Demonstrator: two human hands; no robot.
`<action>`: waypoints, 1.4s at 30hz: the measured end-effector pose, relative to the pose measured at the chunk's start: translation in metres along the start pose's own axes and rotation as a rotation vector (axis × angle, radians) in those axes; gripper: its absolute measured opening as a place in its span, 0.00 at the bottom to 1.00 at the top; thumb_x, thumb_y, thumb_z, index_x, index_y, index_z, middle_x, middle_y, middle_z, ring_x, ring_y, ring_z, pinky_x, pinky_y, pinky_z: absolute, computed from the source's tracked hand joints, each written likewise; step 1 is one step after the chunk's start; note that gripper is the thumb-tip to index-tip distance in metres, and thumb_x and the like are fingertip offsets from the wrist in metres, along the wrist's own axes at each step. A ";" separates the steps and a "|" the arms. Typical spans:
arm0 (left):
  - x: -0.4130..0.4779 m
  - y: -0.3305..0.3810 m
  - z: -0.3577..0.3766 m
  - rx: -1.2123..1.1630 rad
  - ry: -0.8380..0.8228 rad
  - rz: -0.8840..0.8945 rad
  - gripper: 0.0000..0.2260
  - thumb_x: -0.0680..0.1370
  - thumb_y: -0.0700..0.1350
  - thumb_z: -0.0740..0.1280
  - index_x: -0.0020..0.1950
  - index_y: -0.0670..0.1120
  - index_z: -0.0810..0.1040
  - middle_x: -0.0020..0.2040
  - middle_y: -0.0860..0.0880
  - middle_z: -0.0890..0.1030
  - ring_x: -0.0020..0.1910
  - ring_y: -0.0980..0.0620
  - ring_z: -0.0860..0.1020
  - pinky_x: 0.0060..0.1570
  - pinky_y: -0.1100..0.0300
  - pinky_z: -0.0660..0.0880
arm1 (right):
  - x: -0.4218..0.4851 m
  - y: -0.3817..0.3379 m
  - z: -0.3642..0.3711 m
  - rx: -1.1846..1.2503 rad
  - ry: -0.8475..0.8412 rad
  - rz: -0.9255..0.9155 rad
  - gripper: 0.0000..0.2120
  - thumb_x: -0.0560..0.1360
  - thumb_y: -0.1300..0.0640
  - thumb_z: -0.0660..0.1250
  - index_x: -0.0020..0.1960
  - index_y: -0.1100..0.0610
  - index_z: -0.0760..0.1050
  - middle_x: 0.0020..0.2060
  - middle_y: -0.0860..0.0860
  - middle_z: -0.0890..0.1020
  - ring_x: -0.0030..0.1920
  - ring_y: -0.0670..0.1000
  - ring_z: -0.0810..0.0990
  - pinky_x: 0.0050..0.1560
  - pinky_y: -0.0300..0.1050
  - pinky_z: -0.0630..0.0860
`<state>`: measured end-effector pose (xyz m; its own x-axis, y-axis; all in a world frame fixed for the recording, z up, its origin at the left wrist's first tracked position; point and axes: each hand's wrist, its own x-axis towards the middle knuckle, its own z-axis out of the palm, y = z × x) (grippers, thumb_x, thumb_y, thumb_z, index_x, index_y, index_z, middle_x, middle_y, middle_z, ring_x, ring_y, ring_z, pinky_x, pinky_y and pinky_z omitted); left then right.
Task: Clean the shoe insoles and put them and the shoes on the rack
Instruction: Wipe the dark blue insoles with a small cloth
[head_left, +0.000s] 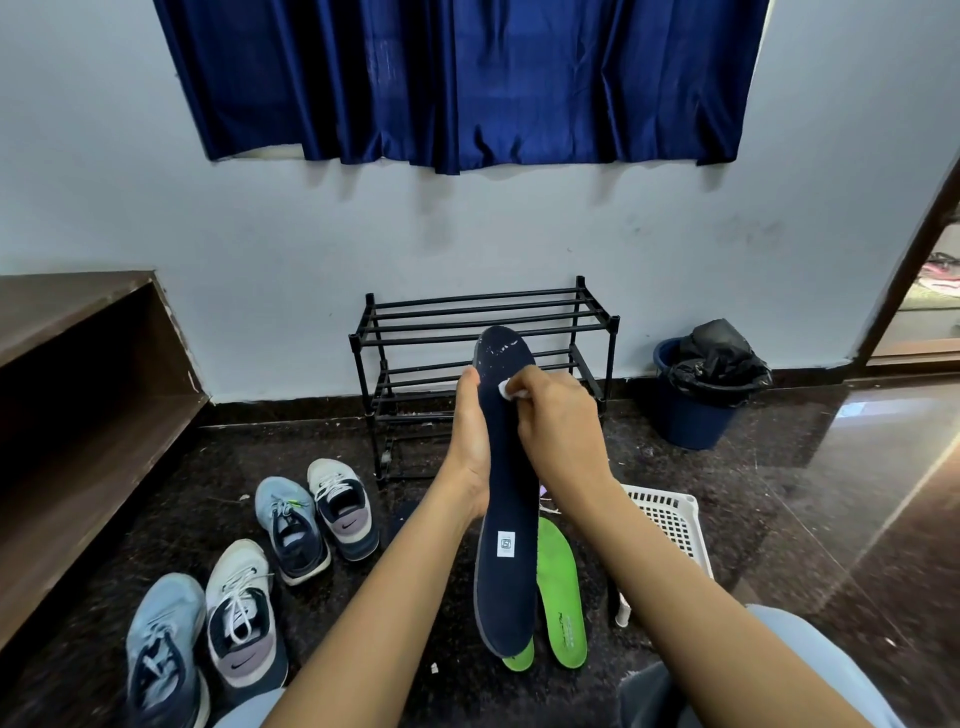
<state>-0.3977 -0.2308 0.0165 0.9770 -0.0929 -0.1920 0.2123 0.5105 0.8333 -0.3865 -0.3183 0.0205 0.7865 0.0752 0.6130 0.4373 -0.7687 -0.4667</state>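
Presently, your left hand (470, 441) held the navy insole (509, 493) upright at frame centre, in front of the rack (483, 332); your right hand (558, 421) pinched a white wad (505, 388) against it. Risk: hard scrubbing could bend or dislodge the insole.

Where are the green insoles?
In the head view, the green insoles lie on the dark floor, lower centre, just right of and partly behind the raised navy insole, left of the white basket.

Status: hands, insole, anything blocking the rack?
Left hand grips navy insole. Right hand pinches white wipe against it. Shoes and green insoles on floor, short of rack.
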 end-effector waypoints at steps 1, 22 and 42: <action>0.000 0.001 -0.001 0.008 0.004 0.009 0.29 0.79 0.66 0.49 0.42 0.48 0.81 0.40 0.46 0.82 0.41 0.49 0.79 0.43 0.55 0.73 | -0.002 -0.002 0.001 -0.008 0.004 -0.009 0.12 0.72 0.68 0.61 0.49 0.58 0.78 0.43 0.57 0.82 0.46 0.57 0.78 0.44 0.50 0.74; -0.001 0.004 -0.010 -0.004 0.046 0.006 0.27 0.79 0.65 0.53 0.45 0.47 0.82 0.42 0.47 0.82 0.45 0.48 0.79 0.48 0.54 0.74 | -0.015 -0.012 0.008 -0.010 -0.057 -0.089 0.13 0.71 0.69 0.62 0.50 0.59 0.80 0.42 0.55 0.82 0.47 0.57 0.77 0.46 0.50 0.73; -0.001 -0.001 -0.003 0.015 0.026 0.015 0.28 0.80 0.65 0.51 0.44 0.48 0.84 0.40 0.46 0.84 0.40 0.49 0.81 0.41 0.56 0.75 | 0.000 0.002 0.006 0.024 0.002 -0.057 0.12 0.71 0.68 0.63 0.48 0.57 0.82 0.42 0.54 0.84 0.46 0.56 0.79 0.47 0.47 0.74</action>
<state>-0.3985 -0.2284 0.0139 0.9792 -0.0633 -0.1927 0.1983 0.4987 0.8438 -0.3829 -0.3159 0.0158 0.7594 0.1169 0.6400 0.4914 -0.7478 -0.4464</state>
